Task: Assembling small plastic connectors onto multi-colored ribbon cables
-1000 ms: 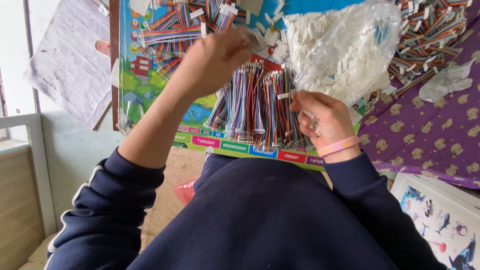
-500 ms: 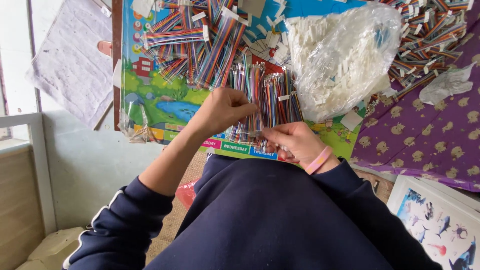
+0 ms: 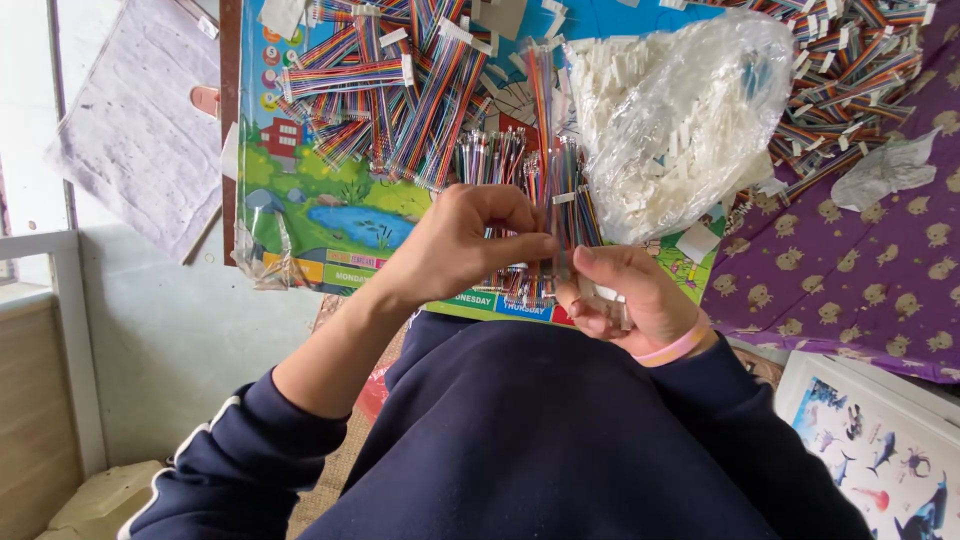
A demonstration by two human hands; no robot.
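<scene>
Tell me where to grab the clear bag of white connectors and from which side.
Take the clear plastic bag by its loose, crinkled upper-right edge, coming from the purple-cloth side. The film bunches there, offering a fold for the grip, and that approach probably avoids the wire bundles and both hands.

A single head-worn camera looks steeply down over the person's chest, close in. The dark blue sweater point(image 3: 560, 440) fills the near edge, the colourful board point(image 3: 330, 215) lies farther ahead, the purple cloth point(image 3: 850, 270) to the right, a pale wall on the left.
</scene>
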